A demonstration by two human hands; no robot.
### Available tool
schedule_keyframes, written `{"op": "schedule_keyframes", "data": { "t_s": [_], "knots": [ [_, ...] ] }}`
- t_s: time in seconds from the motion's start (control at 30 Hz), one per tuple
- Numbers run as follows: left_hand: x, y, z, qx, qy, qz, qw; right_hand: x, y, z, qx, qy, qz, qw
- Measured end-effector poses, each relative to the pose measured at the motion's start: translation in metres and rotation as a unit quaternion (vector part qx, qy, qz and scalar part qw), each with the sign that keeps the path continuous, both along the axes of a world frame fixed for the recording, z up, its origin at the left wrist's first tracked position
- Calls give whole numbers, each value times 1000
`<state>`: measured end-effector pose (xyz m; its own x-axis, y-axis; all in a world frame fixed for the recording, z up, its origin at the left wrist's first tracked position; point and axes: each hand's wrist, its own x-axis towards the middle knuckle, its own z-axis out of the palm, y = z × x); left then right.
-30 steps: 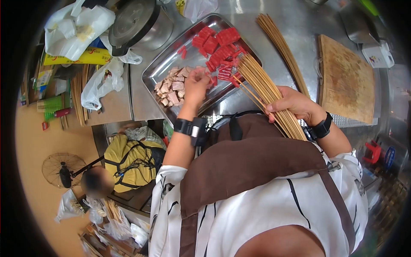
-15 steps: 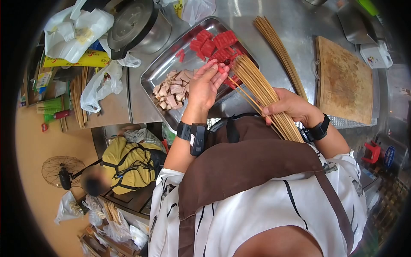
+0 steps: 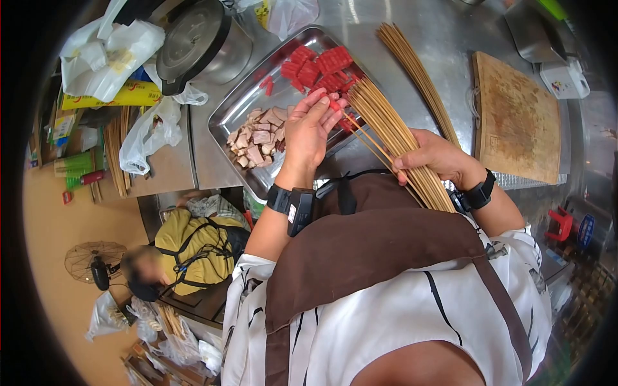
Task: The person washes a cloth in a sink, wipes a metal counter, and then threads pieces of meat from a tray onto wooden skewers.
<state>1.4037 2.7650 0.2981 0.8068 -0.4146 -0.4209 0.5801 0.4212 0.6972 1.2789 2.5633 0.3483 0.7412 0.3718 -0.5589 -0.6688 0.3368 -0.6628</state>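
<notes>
Pinching red piece in left grip; clasping skewer bundle in right grip, apparently to present tips toward tray

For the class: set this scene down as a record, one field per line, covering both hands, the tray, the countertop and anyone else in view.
Left hand: small red piece at the fingertips, near skewer tips; whether pierced, cannot tell
Right hand: gripping a skewer bundle
Metal tray: pale chunks, red blocks
Countertop, right of tray: second bundle, wooden board
Countertop, left of tray: lidded pot
Other person: yellow top, at lower left of the view
</notes>
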Motion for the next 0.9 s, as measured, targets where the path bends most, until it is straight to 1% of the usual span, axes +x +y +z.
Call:
{"op": "schedule_keyframes", "data": {
  "t_s": [0.47,0.57,0.67,0.77,0.9],
  "knots": [
    [-2,-4,-3,13,-3,12,1000,4,1,2,-11,3,0,1000],
    [-4,-6,-8,17,-27,28,999,5,0,0,-7,2,-5,1000],
    [-2,-7,-3,18,-39,39,998,6,-3,-2,-1,3,-6,1000],
    [-1,-6,-1,13,-23,22,999,6,-1,-2,8,4,-2,1000],
    [1,-4,-2,17,-31,25,999,4,0,-8,16,6,-17,1000]
  ]
}}
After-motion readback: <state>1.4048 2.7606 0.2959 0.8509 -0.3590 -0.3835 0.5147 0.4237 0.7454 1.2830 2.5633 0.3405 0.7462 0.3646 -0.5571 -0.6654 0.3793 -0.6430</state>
